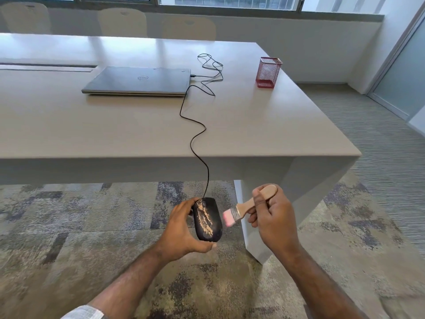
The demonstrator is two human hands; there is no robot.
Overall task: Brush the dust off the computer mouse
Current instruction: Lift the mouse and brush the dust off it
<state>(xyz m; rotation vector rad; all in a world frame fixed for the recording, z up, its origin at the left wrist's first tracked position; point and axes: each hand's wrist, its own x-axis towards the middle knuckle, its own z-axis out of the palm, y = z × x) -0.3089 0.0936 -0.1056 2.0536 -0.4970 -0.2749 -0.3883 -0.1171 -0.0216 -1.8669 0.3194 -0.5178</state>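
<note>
Mouse (207, 219), black and streaked with tan dust (205, 221) along its back, sits low in the centre of the frame, off the table (138, 125) and over the carpet (69, 226). One mouse, held by the left hand (181, 229): fingers curl round its far left side and the thumb crosses under its near end, so the underside and most of the left flank are hidden. Its cable (195, 139) runs up over the table edge, loops in a tangle in the upper middle and ends at the right side of the one closed laptop (138, 80).

Just right of the mouse, the right hand (273, 217) grips the one brush (243, 209) by its wooden handle, thumb laid along the top, other fingers folded beneath. The pink bristles point at the mouse's right edge; whether they touch it is hard to tell, since the tip is blurred. Part of the handle is covered by the thumb.

One red mesh cup (268, 72) stands at the upper right of the table, near its edge. Three pale chair backs (122, 21) show along the top behind the table, washed out by window glare. A white sleeve (85, 314) is cut off at the bottom edge.
</note>
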